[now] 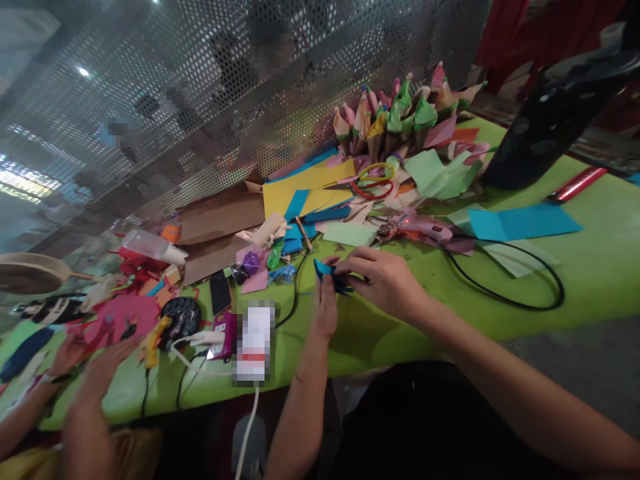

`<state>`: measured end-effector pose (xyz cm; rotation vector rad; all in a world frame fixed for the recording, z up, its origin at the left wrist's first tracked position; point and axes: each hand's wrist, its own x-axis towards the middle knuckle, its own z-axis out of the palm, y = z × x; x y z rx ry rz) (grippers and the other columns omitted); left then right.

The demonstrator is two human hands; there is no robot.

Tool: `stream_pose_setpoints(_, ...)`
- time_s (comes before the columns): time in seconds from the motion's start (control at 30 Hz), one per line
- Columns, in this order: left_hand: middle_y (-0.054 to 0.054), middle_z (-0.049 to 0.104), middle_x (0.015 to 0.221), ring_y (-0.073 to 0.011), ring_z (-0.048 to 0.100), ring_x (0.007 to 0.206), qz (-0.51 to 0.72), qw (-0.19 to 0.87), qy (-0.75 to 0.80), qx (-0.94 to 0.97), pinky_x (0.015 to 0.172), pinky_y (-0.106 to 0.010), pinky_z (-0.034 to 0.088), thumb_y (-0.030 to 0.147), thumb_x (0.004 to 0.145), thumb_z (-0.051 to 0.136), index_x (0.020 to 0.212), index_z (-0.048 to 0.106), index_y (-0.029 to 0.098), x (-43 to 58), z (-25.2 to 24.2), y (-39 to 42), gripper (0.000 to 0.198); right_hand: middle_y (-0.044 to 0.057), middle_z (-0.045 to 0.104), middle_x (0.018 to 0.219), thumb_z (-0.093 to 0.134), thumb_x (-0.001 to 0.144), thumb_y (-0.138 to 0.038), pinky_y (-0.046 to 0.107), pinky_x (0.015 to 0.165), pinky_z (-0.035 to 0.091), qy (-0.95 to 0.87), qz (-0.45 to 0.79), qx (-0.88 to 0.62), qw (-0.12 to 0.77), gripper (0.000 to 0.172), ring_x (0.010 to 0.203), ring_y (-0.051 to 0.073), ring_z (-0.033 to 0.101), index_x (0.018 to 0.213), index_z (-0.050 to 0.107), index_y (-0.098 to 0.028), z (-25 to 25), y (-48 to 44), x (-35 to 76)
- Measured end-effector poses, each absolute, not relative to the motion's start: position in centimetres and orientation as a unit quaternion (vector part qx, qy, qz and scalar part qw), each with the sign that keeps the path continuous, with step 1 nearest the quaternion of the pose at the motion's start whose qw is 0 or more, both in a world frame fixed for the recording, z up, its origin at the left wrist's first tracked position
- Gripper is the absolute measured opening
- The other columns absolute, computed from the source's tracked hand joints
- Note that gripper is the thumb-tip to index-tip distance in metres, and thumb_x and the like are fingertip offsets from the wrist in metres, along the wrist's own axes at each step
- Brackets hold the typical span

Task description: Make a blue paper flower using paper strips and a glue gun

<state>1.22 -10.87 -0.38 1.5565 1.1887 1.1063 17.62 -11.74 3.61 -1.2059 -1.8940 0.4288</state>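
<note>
Between my two hands is a small piece of blue paper, folded or curled, held just above the green table. My left hand grips it from below, its fingers closed around the lower part. From the right, my right hand pinches the paper's other side with bent fingers. Dark blue strips or edges show under the right fingers, partly hidden. Just behind my hands lie a pencil and a pink glue gun with a black cord.
Paper cones with coloured swirled tops stand at the back. Yellow paper, red-handled scissors and a blue sheet lie about. A dark bottle stands right. At left, another person's hands work near a phone and cables.
</note>
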Motion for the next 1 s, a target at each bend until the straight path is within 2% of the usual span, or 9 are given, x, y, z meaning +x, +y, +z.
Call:
stream_pose_setpoints(0.2,-0.013,0.068,0.13,-0.0283,0.065,0.125,0.443,0.458,0.487,0.597,0.111,-0.039,0.053,0.066,0.1,0.038,0.126,0.061,0.017,1.5,0.3,-11.1,0.06,0.005,0.076,0.108,0.063,0.092,-0.015,0.024,0.071,0.045,-0.766,0.158,-0.474,0.406,0.015,0.086,0.016,0.07,0.095,0.075,-0.024,3.8,-11.7,17.6)
stream_pose_setpoints(0.3,-0.012,0.07,0.128,-0.0275,0.064,0.126,0.446,0.475,0.509,0.562,0.113,-0.038,0.051,0.067,0.097,0.045,0.124,0.064,0.016,1.9,1.2,-11.3,0.06,0.006,0.076,0.104,0.065,0.092,-0.018,0.024,0.068,0.045,-0.761,0.182,-0.456,0.424,0.011,0.083,0.016,0.071,0.094,0.075,-0.022,4.0,-11.6,18.0)
stream_pose_setpoints(0.4,-0.011,0.07,0.13,-0.027,0.062,0.129,0.447,0.484,0.509,0.554,0.114,-0.037,0.049,0.072,0.091,0.052,0.121,0.066,0.018,2.0,1.4,-11.3,0.064,0.006,0.074,0.099,0.062,0.095,-0.018,0.024,0.069,0.047,-0.754,0.194,-0.447,0.441,0.015,0.082,0.016,0.07,0.099,0.076,-0.022,4.2,-11.2,18.5)
stream_pose_setpoints(0.5,-0.011,0.07,0.131,-0.027,0.062,0.131,0.446,0.491,0.508,0.549,0.115,-0.038,0.049,0.073,0.087,0.057,0.121,0.067,0.02,1.7,1.0,-11.2,0.064,0.006,0.074,0.098,0.06,0.095,-0.016,0.025,0.07,0.046,-0.778,0.178,-0.436,0.416,0.02,0.084,0.017,0.07,0.102,0.077,-0.023,4.6,-10.8,19.0)
stream_pose_setpoints(0.6,-0.009,0.071,0.127,-0.0278,0.059,0.135,0.447,0.491,0.517,0.54,0.115,-0.039,0.049,0.067,0.088,0.062,0.12,0.068,0.022,1.3,0.3,-11.1,0.055,0.005,0.074,0.098,0.059,0.095,-0.016,0.026,0.067,0.042,-0.81,0.158,-0.428,0.369,0.021,0.082,0.017,0.068,0.102,0.078,-0.024,5.0,-10.4,19.3)
stream_pose_setpoints(0.7,-0.008,0.072,0.123,-0.0278,0.059,0.134,0.448,0.486,0.512,0.549,0.112,-0.039,0.051,0.065,0.088,0.063,0.12,0.068,0.024,1.1,-0.1,-11.0,0.053,0.005,0.073,0.096,0.058,0.095,-0.017,0.026,0.064,0.038,-0.829,0.14,-0.423,0.339,0.02,0.076,0.015,0.064,0.101,0.077,-0.022,5.4,-10.1,19.4)
stream_pose_setpoints(0.9,-0.009,0.074,0.117,-0.027,0.066,0.123,0.455,0.471,0.486,0.578,0.107,-0.038,0.054,0.078,0.083,0.059,0.122,0.067,0.024,1.2,0.2,-11.1,0.067,0.006,0.07,0.093,0.054,0.095,-0.016,0.028,0.059,0.03,-0.843,0.124,-0.424,0.305,0.019,0.07,0.014,0.057,0.098,0.073,-0.018,5.7,-10.0,19.4)
stream_pose_setpoints(1.0,-0.01,0.072,0.119,-0.0263,0.067,0.119,0.447,0.48,0.481,0.582,0.104,-0.036,0.056,0.078,0.084,0.057,0.127,0.064,0.023,1.4,0.5,-11.0,0.07,0.007,0.07,0.096,0.053,0.094,-0.014,0.028,0.058,0.029,-0.843,0.117,-0.427,0.305,0.019,0.069,0.013,0.056,0.1,0.071,-0.017,5.7,-10.1,19.2)
